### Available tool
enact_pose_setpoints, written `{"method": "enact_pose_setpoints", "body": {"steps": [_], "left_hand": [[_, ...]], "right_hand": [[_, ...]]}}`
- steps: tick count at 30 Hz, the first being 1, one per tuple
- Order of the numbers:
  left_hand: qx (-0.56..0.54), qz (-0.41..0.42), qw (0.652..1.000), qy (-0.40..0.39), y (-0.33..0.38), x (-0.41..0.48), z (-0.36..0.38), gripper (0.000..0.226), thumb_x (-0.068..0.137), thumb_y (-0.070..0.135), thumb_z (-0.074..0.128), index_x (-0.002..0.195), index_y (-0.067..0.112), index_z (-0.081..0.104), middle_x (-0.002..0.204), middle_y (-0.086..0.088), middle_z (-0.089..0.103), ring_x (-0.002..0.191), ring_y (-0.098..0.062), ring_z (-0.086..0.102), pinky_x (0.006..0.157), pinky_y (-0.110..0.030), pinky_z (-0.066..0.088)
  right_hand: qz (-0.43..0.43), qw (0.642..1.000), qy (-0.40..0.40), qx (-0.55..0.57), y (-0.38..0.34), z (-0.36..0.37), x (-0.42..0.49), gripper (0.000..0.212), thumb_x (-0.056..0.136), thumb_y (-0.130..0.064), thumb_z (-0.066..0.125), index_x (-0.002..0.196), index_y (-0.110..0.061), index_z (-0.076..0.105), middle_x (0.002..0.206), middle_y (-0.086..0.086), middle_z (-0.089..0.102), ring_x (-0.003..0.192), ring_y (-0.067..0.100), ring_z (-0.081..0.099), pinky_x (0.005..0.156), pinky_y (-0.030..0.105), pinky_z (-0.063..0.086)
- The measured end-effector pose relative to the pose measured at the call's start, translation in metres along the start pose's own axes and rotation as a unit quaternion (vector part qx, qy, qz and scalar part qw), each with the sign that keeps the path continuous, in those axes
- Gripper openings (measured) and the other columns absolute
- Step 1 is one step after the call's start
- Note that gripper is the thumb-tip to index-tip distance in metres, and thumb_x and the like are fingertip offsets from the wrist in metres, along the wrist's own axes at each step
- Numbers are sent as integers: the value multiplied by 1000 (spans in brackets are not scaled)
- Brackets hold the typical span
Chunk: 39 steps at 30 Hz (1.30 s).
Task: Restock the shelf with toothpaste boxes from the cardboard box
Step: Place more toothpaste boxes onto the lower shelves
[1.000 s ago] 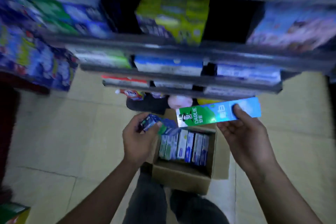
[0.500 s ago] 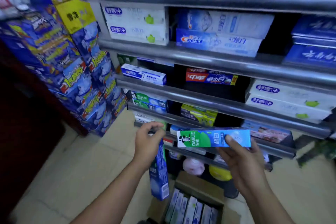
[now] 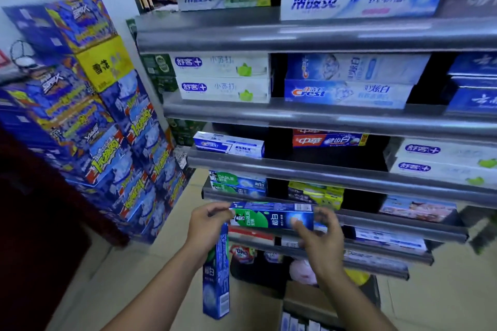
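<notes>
A green-and-blue Darlie toothpaste box (image 3: 271,216) lies level in front of the shelf. My right hand (image 3: 321,239) grips its right end, and the fingers of my left hand (image 3: 208,223) touch its left end. A second blue toothpaste box (image 3: 216,274) hangs straight down from my left hand, which holds its top. Two matching Darlie boxes (image 3: 238,185) sit stacked on the shelf (image 3: 336,172) just above and behind my hands. The cardboard box (image 3: 309,301) stands on the floor below, mostly cut off, with tops of several toothpaste boxes showing.
Grey metal shelves hold other toothpaste brands, among them Crest boxes (image 3: 347,94) and white boxes (image 3: 223,76). A tall stack of blue and yellow cartons (image 3: 88,115) stands at the left. Tiled floor (image 3: 134,263) lies between the cartons and the shelf.
My view has tilted up from the cardboard box to the shelf. Both hands rose with their boxes, and my left hand now also touches the end of the level box.
</notes>
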<state>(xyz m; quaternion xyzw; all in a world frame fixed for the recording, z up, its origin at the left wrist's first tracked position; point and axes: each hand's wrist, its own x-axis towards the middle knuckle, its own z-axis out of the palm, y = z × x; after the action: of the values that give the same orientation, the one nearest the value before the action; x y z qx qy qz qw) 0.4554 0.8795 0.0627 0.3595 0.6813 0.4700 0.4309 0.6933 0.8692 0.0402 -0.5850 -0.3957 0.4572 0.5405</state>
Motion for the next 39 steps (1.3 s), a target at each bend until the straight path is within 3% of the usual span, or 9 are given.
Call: {"method": "enact_pose_setpoints", "body": {"steps": [6, 13, 16, 21, 26, 29, 33, 36, 39], "left_hand": [[61, -15, 998, -11, -14, 72, -51, 17, 87, 10, 79, 104, 8, 76, 105, -5, 73, 101, -21, 67, 87, -36, 47], [67, -11, 997, -42, -22, 127, -61, 41, 86, 11, 80, 125, 5, 70, 118, -4, 69, 97, -12, 63, 90, -31, 45], [70, -27, 995, -68, -26, 139, -59, 49, 87, 11, 79, 134, 6, 65, 131, -7, 66, 109, -17, 60, 94, -32, 43], [59, -60, 991, -101, -32, 152, -56, 53, 85, 10, 79, 136, 6, 64, 136, -9, 65, 122, -23, 59, 109, -39, 42], [39, -57, 992, -108, -32, 161, -59, 55, 85, 10, 79, 137, 9, 63, 134, -6, 66, 121, -22, 60, 107, -36, 40], [32, -49, 992, -115, -29, 168, -60, 56, 86, 9, 77, 139, 9, 62, 134, -9, 67, 127, -25, 59, 116, -43, 39], [36, -41, 991, -123, -27, 175, -60, 56, 86, 7, 76, 140, 9, 61, 137, -12, 65, 129, -29, 57, 118, -49, 38], [36, -41, 990, -128, -28, 177, -58, 55, 86, 7, 76, 139, 8, 60, 133, -13, 67, 125, -30, 60, 116, -50, 40], [37, -42, 991, -125, -30, 178, -55, 50, 86, 5, 76, 134, 7, 62, 124, -11, 71, 115, -25, 66, 101, -39, 50]], "right_hand": [[48, 994, -32, -94, 23, 65, 15, 33, 82, -24, 85, 111, -23, 68, 107, -7, 70, 88, 7, 67, 84, 43, 59], [83, 986, -83, -116, 29, 108, 45, 55, 84, -4, 78, 136, -15, 62, 109, -5, 72, 86, 20, 73, 71, 29, 58], [92, 986, -95, -103, 27, 115, 53, 56, 84, 1, 76, 136, -13, 61, 98, -17, 75, 79, 2, 71, 67, 17, 55], [109, 984, -105, -90, 20, 124, 66, 77, 82, 6, 78, 150, -7, 45, 128, 0, 66, 108, 18, 65, 100, 36, 51], [109, 984, -101, -96, 20, 128, 79, 83, 80, 8, 78, 152, -4, 40, 148, 9, 53, 128, 23, 54, 99, 32, 47], [113, 985, -95, -95, 24, 131, 84, 81, 79, 7, 79, 150, -5, 41, 151, 12, 48, 137, 29, 47, 109, 43, 46], [118, 982, -98, -111, 27, 135, 87, 76, 80, 5, 78, 147, -5, 44, 149, 11, 50, 126, 23, 52, 101, 39, 47], [118, 981, -102, -119, 33, 136, 88, 72, 82, 5, 77, 144, -7, 44, 148, 9, 51, 116, 15, 49, 91, 31, 43], [119, 980, -101, -124, 35, 135, 91, 76, 81, 4, 78, 147, -7, 41, 151, 10, 47, 134, 25, 48, 101, 37, 46]]}}
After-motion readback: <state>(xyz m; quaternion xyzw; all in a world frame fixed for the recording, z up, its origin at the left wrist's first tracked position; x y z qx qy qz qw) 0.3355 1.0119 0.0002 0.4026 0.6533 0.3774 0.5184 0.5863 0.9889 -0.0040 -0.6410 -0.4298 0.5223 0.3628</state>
